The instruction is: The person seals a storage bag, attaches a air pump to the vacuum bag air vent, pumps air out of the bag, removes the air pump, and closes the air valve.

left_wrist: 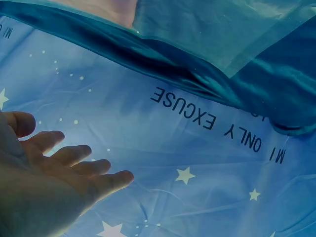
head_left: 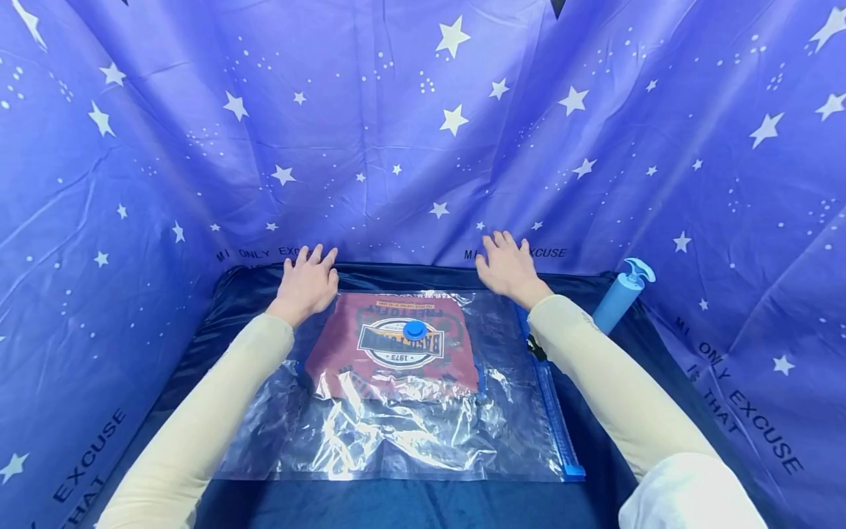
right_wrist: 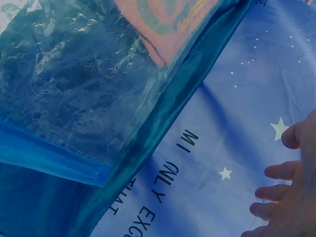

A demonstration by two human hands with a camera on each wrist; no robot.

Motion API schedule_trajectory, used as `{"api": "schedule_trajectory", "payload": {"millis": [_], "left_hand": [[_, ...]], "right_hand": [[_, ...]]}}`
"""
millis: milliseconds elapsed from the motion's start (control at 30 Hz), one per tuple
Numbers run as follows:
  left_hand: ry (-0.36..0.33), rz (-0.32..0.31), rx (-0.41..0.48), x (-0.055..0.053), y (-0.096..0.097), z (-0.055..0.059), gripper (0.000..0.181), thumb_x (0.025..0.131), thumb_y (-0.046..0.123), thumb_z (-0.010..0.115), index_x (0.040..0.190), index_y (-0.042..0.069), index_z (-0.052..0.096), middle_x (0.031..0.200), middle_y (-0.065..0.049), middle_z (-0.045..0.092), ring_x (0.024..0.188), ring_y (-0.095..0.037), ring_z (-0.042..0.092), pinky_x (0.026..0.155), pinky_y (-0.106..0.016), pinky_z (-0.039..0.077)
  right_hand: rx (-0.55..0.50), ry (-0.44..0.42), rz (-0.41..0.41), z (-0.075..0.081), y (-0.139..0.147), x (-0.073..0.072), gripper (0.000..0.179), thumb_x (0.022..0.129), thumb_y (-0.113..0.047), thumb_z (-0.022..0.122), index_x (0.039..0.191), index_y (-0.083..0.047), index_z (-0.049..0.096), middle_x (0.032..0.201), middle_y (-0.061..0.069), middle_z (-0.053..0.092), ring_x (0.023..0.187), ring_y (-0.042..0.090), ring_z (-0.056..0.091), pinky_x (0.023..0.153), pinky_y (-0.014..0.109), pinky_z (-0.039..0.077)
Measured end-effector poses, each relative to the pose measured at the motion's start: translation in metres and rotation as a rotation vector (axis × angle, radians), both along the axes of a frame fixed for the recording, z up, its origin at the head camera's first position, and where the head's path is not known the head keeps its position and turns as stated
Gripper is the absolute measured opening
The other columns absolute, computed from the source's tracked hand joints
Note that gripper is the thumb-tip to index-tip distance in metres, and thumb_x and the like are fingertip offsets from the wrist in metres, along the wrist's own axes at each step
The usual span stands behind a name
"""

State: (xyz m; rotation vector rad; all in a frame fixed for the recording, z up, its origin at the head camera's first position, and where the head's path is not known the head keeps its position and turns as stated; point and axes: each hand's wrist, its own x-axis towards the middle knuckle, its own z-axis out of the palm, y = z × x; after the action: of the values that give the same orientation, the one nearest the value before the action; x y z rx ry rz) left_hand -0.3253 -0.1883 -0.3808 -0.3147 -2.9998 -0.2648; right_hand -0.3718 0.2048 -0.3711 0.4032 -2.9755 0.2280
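Note:
A clear vacuum storage bag (head_left: 436,448) lies flat on dark blue cloth, with a folded red printed T-shirt (head_left: 396,382) inside it. Its round blue valve (head_left: 415,330) sits over the shirt's print. Along the bag's right side runs a blue zip strip (head_left: 557,419), ending in a blue piece at the near corner. My left hand (head_left: 308,283) hovers by the bag's far left corner, fingers spread and holding nothing. Over the far right corner, my right hand (head_left: 507,266) is likewise spread and bare. Both wrist views show the left fingers (left_wrist: 81,153) and right fingers (right_wrist: 276,192) apart from the bag.
A blue hand pump (head_left: 620,300) stands tilted at the right, beyond my right forearm. Purple star-printed curtains (head_left: 396,147) enclose the back and both sides. The dark blue cloth (head_left: 396,507) covers the surface up to the curtain.

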Motion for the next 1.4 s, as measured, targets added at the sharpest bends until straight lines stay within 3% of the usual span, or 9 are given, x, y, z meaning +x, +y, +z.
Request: {"api": "schedule_trajectory", "payload": {"millis": [233, 567, 667, 800, 900, 1100, 1200, 1300, 1400], "left_hand": [[0.011, 0.016, -0.007, 0.004, -0.006, -0.007, 0.058, 0.11, 0.027, 0.028, 0.164, 0.006, 0.034, 0.167, -0.026, 0.029, 0.153, -0.053, 0.019, 0.117, -0.075, 0.017], [-0.01, 0.016, 0.039, 0.012, -0.011, -0.031, 0.058, 0.111, 0.028, 0.029, 0.165, 0.007, 0.032, 0.167, -0.027, 0.027, 0.153, -0.053, 0.02, 0.116, -0.076, 0.018], [0.009, 0.014, 0.057, 0.015, -0.012, -0.036, 0.056, 0.11, 0.027, 0.032, 0.16, 0.002, 0.041, 0.161, -0.029, 0.037, 0.147, -0.054, 0.032, 0.112, -0.075, 0.028], [0.034, 0.028, 0.051, 0.023, -0.015, -0.042, 0.046, 0.107, 0.024, 0.038, 0.135, -0.006, 0.06, 0.136, -0.031, 0.058, 0.123, -0.055, 0.056, 0.097, -0.07, 0.046], [0.004, 0.037, 0.03, 0.031, -0.02, -0.046, 0.041, 0.106, 0.023, 0.04, 0.122, -0.008, 0.062, 0.123, -0.031, 0.062, 0.112, -0.055, 0.061, 0.09, -0.069, 0.051], [-0.127, 0.081, 0.021, 0.052, -0.037, -0.06, 0.039, 0.101, 0.021, 0.05, 0.124, -0.009, 0.061, 0.124, -0.032, 0.061, 0.113, -0.055, 0.062, 0.088, -0.07, 0.052], [-0.211, 0.121, 0.016, 0.066, -0.049, -0.069, 0.044, 0.1, 0.02, 0.054, 0.133, -0.009, 0.059, 0.129, -0.035, 0.057, 0.116, -0.057, 0.059, 0.089, -0.071, 0.051], [-0.258, 0.152, 0.023, 0.079, -0.063, -0.077, 0.048, 0.1, 0.019, 0.056, 0.14, -0.008, 0.055, 0.134, -0.037, 0.053, 0.118, -0.059, 0.056, 0.088, -0.071, 0.05], [-0.234, 0.171, 0.055, 0.09, -0.078, -0.085, 0.051, 0.1, 0.019, 0.057, 0.143, -0.007, 0.053, 0.136, -0.038, 0.051, 0.118, -0.06, 0.055, 0.087, -0.072, 0.05]], "right_hand": [[-0.009, 0.006, 0.002, 0.001, 0.0, 0.004, 0.062, 0.11, -0.035, 0.034, 0.16, 0.001, 0.037, 0.165, 0.028, 0.031, 0.155, 0.047, 0.021, 0.119, 0.073, 0.01], [-0.081, -0.021, -0.017, -0.005, 0.004, 0.02, 0.06, 0.111, -0.031, 0.042, 0.161, 0.002, 0.036, 0.163, 0.029, 0.035, 0.152, 0.047, 0.028, 0.117, 0.076, 0.013], [-0.096, -0.024, -0.022, -0.008, 0.007, 0.026, 0.058, 0.109, -0.029, 0.046, 0.159, 0.001, 0.041, 0.16, 0.029, 0.041, 0.148, 0.049, 0.034, 0.116, 0.077, 0.016], [-0.109, -0.045, -0.017, -0.015, 0.01, 0.034, 0.057, 0.108, -0.028, 0.049, 0.156, 0.002, 0.045, 0.155, 0.029, 0.046, 0.144, 0.052, 0.039, 0.114, 0.077, 0.021], [-0.104, -0.057, -0.014, -0.023, 0.014, 0.042, 0.055, 0.107, -0.028, 0.049, 0.154, 0.002, 0.049, 0.152, 0.03, 0.05, 0.14, 0.052, 0.044, 0.111, 0.076, 0.029], [-0.107, -0.071, -0.019, -0.048, 0.029, 0.066, 0.053, 0.105, -0.028, 0.053, 0.147, 0.004, 0.055, 0.142, 0.031, 0.057, 0.128, 0.051, 0.056, 0.097, 0.069, 0.047], [-0.134, -0.129, -0.056, -0.06, 0.041, 0.085, 0.053, 0.104, -0.027, 0.055, 0.146, 0.006, 0.056, 0.14, 0.032, 0.059, 0.12, 0.049, 0.061, 0.087, 0.064, 0.054], [-0.166, -0.214, -0.104, -0.07, 0.054, 0.107, 0.056, 0.104, -0.027, 0.057, 0.147, 0.009, 0.052, 0.142, 0.034, 0.056, 0.122, 0.051, 0.06, 0.088, 0.064, 0.053], [-0.186, -0.266, -0.144, -0.08, 0.067, 0.132, 0.062, 0.104, -0.029, 0.059, 0.149, 0.013, 0.047, 0.144, 0.038, 0.052, 0.129, 0.056, 0.052, 0.096, 0.067, 0.049]]}}
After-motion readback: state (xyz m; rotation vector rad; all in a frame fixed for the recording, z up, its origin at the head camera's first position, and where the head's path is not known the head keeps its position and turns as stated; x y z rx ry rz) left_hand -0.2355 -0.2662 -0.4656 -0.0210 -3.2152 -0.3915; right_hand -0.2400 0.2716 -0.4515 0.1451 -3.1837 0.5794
